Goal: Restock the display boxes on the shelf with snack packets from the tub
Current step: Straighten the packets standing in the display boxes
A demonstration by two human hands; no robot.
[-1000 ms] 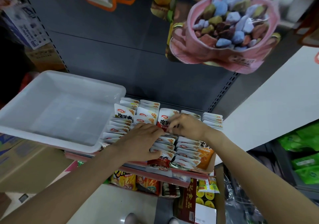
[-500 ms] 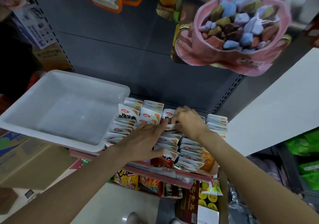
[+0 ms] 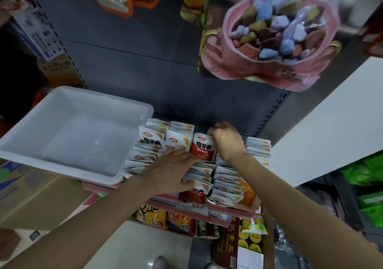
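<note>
Right hand (image 3: 226, 142) moved back along row, now at far end of boxes (image 3: 251, 203). Fingers curled, pinching top of red packet (image 3: 204, 147), which now stands up tall.
Left hand (image 3: 172, 170) slid forward a bit. Fingers straight and close together, pressing flat on packets (image 3: 226, 182) in middle row.
Tub (image 3: 68, 134) on shelf, just left of boxes, nothing in it.
Rows look full. Guess: last packet going in, only tidying left.
</note>
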